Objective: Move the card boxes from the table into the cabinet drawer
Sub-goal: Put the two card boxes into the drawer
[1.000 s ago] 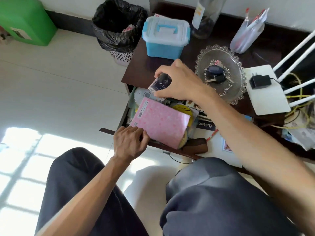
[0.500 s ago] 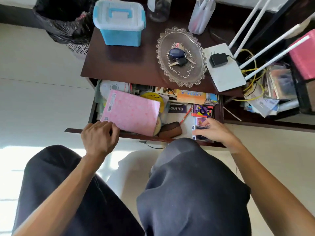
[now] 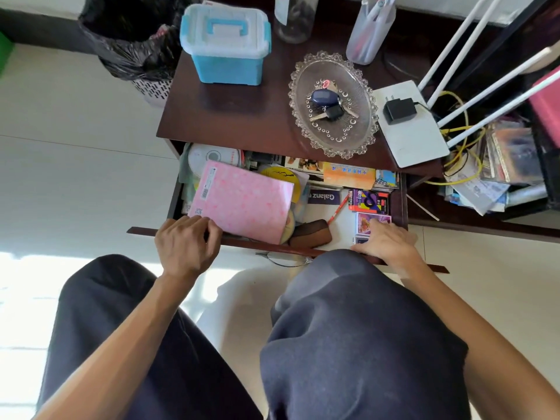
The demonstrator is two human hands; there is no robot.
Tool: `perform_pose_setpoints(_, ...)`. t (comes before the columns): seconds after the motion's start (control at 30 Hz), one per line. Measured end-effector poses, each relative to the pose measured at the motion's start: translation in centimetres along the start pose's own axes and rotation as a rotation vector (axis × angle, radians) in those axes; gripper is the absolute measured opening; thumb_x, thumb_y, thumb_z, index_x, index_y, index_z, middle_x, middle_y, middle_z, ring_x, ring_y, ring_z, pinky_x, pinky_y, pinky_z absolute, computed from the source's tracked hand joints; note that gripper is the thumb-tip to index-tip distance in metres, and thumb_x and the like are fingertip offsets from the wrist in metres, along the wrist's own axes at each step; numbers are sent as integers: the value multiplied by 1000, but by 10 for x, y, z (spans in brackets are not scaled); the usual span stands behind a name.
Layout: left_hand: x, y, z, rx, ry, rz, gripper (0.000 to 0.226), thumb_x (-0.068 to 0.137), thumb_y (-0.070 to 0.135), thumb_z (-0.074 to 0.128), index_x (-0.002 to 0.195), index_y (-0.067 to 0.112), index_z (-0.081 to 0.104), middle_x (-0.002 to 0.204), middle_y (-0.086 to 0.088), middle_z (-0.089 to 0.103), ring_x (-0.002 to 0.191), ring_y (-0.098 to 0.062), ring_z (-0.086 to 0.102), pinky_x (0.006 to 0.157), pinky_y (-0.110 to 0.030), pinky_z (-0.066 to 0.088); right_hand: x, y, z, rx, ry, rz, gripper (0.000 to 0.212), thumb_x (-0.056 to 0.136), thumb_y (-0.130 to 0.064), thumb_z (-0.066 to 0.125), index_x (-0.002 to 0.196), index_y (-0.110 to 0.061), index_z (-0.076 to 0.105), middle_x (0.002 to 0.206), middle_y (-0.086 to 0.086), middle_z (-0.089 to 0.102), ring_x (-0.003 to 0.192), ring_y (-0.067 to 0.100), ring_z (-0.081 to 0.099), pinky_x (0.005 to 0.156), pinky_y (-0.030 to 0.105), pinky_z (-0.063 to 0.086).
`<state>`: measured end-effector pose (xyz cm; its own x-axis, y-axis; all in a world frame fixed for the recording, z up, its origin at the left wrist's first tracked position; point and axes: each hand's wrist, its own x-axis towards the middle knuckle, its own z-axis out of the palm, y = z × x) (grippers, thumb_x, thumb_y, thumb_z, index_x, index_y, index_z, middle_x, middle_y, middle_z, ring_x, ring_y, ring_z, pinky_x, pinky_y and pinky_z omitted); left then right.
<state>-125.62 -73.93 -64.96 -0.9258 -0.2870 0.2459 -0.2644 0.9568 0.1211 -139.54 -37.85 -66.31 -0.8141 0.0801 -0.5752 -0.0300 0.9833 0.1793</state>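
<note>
Fingers [image 3: 374, 234] of the right hand [image 3: 389, 247] lie flat on a card box [image 3: 372, 223] at the drawer [image 3: 401, 195]'s near right — better to seat it flush beside the other box [image 3: 368, 201]; left hand [image 3: 186, 242] curls over the front edge.

Right hand [image 3: 386, 244]: one second ago raised over the table edge gripping a dark card box; half a second ago down in the drawer's [image 3: 401, 198] right front corner; now flat there, palm down on a purple card box [image 3: 371, 221]. Dark box: partly hidden under the fingers, grip unclear
</note>
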Motion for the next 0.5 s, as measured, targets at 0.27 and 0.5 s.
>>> perform_pose_setpoints(0.27, 1, 2, -1, -17, 16, -15, 44, 89, 21, 45, 46, 18, 40, 42, 0, 48, 43, -16, 33, 57, -29, 17, -1, -1, -3, 24, 92, -138, 64, 80, -55, 76, 127, -24, 46, 122, 7, 63, 107, 30, 62, 79, 38, 42)
perform_pose_setpoints(0.5, 1, 2, -1, -21, 25, -18, 43, 90, 23, 42, 47, 22, 35, 42, 1, 47, 43, -16, 32, 57, -29, 18, -3, -5, -4, 106, 79, -267, 33, 88, -27, 73, 117, -30, 58, 122, 2, 65, 105, 25, 63, 75, 34, 40)
